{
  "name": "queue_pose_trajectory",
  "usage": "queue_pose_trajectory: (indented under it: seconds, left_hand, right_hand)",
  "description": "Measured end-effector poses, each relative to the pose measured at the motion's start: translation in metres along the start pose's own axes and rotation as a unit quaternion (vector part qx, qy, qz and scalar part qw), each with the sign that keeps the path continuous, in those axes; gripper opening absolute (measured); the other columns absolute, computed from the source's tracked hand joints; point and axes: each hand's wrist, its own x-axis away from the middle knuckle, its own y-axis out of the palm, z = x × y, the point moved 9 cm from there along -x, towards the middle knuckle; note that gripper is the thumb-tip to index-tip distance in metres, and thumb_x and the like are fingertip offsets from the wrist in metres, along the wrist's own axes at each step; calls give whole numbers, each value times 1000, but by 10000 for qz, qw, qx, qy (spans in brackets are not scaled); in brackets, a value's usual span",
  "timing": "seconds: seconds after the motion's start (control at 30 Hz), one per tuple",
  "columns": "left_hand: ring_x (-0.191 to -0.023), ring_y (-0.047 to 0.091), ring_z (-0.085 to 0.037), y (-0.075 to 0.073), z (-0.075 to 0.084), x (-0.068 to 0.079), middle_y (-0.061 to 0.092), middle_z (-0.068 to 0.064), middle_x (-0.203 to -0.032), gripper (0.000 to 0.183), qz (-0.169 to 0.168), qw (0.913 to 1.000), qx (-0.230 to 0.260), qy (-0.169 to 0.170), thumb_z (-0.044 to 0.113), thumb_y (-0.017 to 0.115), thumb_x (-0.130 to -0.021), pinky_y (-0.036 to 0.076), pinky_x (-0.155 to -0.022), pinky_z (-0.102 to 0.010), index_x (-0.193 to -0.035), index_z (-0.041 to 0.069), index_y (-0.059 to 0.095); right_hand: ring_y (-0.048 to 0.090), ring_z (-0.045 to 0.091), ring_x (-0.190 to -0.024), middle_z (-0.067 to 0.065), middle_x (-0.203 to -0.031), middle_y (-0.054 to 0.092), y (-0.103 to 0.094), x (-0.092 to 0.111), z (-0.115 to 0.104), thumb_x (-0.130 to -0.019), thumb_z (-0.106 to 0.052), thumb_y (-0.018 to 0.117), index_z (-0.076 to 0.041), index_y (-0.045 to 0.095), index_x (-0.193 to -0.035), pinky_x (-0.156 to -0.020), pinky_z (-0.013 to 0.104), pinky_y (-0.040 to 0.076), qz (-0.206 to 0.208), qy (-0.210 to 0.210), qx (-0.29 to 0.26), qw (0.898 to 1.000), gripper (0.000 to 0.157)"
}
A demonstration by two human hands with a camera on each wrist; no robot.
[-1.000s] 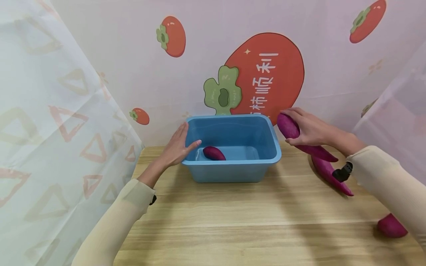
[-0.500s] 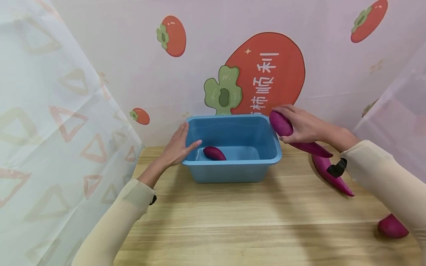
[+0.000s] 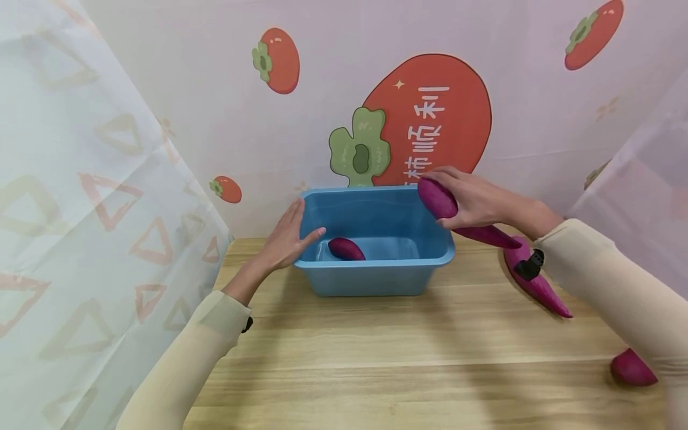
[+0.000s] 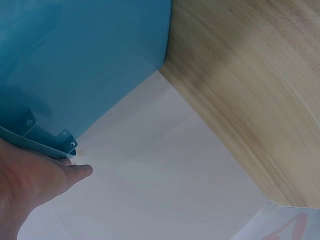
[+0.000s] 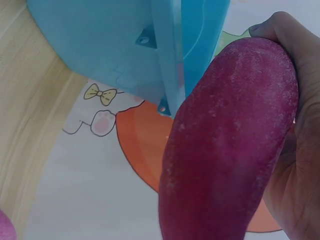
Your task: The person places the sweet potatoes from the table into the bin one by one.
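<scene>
the right hand [image 3: 473, 200] grasps a long purple sweet potato [image 3: 438, 199] near its thick end, which shows against the far right corner of the blue bin [image 3: 376, 263]; the thin tail trails right, outside the bin. that overhang seems the likeliest trouble: carried too low, the tail could catch the right edge, twist in the grip and fall onto the table [image 3: 349, 346]. the left hand [image 3: 285, 239], fingers extended, rests at the left edge without clutching it, so a hard knock might shift the bin. dropping from height could bruise the smaller sweet potato [image 3: 346, 249] inside, at near left.
</scene>
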Motion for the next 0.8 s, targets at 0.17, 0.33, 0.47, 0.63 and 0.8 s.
queue_pose_trajectory:
  seconds: [0.17, 0.33, 0.47, 0.63, 0.8]
  left_hand:
    - [-165, 0, -34, 0, 0, 0, -1, -13, -179, 104, 8, 10000, 10, 14, 71, 42, -103, 8, -131, -60, -170, 4, -1]
    - [-165, -1, -34, 1, 0, 0, -1, -13, -179, 104, 8, 10000, 9, 22, 71, 42, -102, 8, -131, -60, -170, 4, -1]
    - [-165, -1, -34, 0, 0, 0, -2, -13, -179, 104, -6, 10000, -15, 15, 71, 42, -102, 8, -131, -60, -170, 5, -1]
    - [-165, -1, -34, 0, 0, 1, -2, -13, -179, 105, -30, 10000, -6, 9, 72, 42, -102, 8, -130, -61, -170, 4, -2]
    - [-165, -2, -35, 0, 0, 1, -3, -13, -179, 107, -29, 10000, 7, 0, 74, 41, -101, 7, -130, -61, -170, 5, -2]
  right_hand:
    - [51, 42, -131, 22, -155, 44, 2, -7, -8, -71, -29, 94, -5, 38, -160, -87, 56, 63, -48, -119, -13, 9999, 108]
    - [52, 43, -130, 23, -154, 44, 5, -14, -12, -71, -31, 94, -4, 38, -160, -87, 56, 63, -25, -176, -16, 9998, 109]
    - [52, 43, -131, 23, -154, 44, 6, -20, -15, -70, -30, 94, -4, 38, -160, -87, 56, 63, 0, -222, -74, 9997, 110]
    - [51, 44, -132, 24, -154, 43, 8, -27, -20, -71, -31, 93, -4, 37, -160, -88, 56, 62, -38, -245, -51, 9997, 109]
    - [46, 46, -139, 25, -160, 38, 10, -36, -24, -72, -34, 92, -3, 35, -162, -93, 59, 60, -108, -189, 53, 9997, 111]
